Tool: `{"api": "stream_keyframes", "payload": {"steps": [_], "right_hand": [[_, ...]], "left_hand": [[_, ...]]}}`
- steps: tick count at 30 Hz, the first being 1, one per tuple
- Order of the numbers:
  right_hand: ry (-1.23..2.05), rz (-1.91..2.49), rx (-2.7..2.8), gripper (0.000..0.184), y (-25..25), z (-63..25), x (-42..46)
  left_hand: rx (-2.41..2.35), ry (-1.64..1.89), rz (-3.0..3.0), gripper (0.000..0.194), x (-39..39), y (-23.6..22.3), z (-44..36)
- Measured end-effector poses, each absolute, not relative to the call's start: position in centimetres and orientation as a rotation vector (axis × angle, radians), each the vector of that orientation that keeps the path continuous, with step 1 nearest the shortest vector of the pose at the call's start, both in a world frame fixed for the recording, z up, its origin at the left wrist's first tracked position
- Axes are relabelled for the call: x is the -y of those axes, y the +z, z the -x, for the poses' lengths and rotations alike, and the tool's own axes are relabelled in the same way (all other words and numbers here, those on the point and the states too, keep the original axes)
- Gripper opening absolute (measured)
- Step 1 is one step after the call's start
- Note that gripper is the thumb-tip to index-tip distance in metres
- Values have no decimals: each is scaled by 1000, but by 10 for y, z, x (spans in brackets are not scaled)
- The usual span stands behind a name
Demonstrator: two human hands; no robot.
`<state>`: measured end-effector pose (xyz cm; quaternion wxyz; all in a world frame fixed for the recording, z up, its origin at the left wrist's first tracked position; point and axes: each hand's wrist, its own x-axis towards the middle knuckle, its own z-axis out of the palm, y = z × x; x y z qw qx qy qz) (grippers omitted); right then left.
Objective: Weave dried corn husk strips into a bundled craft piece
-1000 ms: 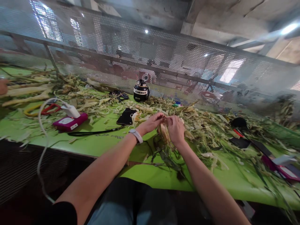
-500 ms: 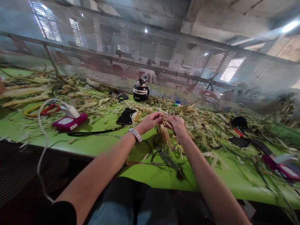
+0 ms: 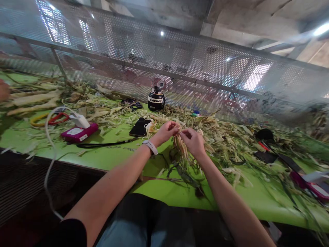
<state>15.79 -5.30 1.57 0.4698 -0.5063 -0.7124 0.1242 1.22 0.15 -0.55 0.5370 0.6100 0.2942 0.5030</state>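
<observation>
Perforated screening [image 3: 123, 67] rises behind a bright green surface [image 3: 110, 157], and from where I stand both of the person's forearms reach forward over it, converging until the fingertips nearly meet. Left hand [image 3: 164, 133], a pale band [image 3: 150, 146] at its wrist, bends inward with thumb and fingers pinched on the top of a drooping husk bundle [image 3: 182, 147]. Opposite, the right hand [image 3: 193, 141] comes in with knuckles raised, its thumb and forefinger pinching at that same top; the bundle hangs between the two, its strands pointing down. Dark, withered leaves [image 3: 189, 176] lie just below the hands. Near the left hand, on its outer side, is a black phone [image 3: 140, 127]; farther out that way sits a magenta box [image 3: 80, 133] bearing a white plug [image 3: 80, 120]. Loose husk shreds [image 3: 226, 140] spread beyond and outward from the right hand. Past the left hand, a black bottle [image 3: 155, 99] stands upright near the screening.
</observation>
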Motion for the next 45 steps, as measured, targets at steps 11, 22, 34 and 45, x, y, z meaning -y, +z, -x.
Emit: {"api": "stream_keyframes", "payload": {"steps": [11,22,34,45], "right_hand": [[550,973,1605,18,10,-160,43],[723,1180,1404,29,10,-161,39],[1076,1233,1194,13,23,-158,50],[1128,1151,1189,11,20,-161,48]], "left_hand": [[-602,1157,-1309,40,1,-5,-12],[-544,1110,-1340,48,3,-4,-14],[-534,1076,-1395,51,3,-5,-13],[-615,1140,-1642,48,4,-1,-11]]}}
